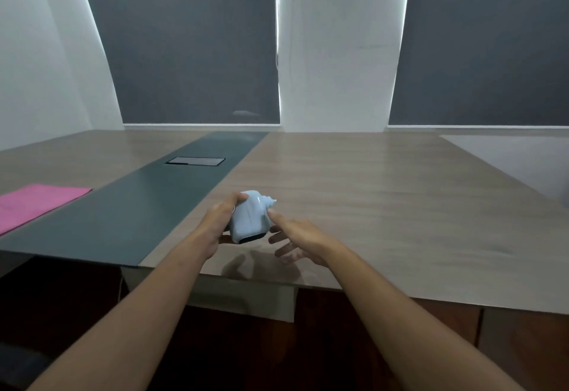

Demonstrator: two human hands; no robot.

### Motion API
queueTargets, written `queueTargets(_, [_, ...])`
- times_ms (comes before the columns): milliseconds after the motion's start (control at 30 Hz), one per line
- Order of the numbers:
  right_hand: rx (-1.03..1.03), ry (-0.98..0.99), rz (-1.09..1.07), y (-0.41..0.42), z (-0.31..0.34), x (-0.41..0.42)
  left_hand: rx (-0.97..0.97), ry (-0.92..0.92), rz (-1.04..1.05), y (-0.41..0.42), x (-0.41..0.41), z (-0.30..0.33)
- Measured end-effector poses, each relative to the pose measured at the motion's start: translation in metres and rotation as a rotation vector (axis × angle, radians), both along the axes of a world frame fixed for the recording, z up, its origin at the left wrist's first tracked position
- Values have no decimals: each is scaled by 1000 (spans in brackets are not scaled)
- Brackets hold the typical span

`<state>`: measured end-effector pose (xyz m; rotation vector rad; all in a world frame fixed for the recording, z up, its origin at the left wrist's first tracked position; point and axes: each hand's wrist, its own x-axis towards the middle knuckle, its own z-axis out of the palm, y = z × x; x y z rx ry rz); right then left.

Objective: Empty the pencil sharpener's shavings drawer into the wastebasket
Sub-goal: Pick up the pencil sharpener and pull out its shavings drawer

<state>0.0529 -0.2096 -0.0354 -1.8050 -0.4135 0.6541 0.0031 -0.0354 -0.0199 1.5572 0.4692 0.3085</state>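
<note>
A pale blue pencil sharpener (250,217) is held tilted above the wooden table (369,206), near its front edge. My left hand (220,224) grips it from the left side and underneath. A dark slot shows at the sharpener's lower end, facing me. My right hand (295,241) is beside it on the right with fingers spread, and its index fingertip touches the sharpener's right side. No wastebasket is in view.
A dark grey strip (123,218) runs down the table with a recessed cable hatch (195,161). A pink sheet (34,204) lies at the left. Windows with dark blinds stand behind the table. Dark floor shows below the table's front edge.
</note>
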Motion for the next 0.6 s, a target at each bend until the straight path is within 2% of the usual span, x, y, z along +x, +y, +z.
queueTargets(167, [154,-8,-17,-12,-8,4,21,-7,-112,-22,9,3])
queueTargets(600, [483,252,-233,-67,-12,24,69,-66,-161,-29,18,4])
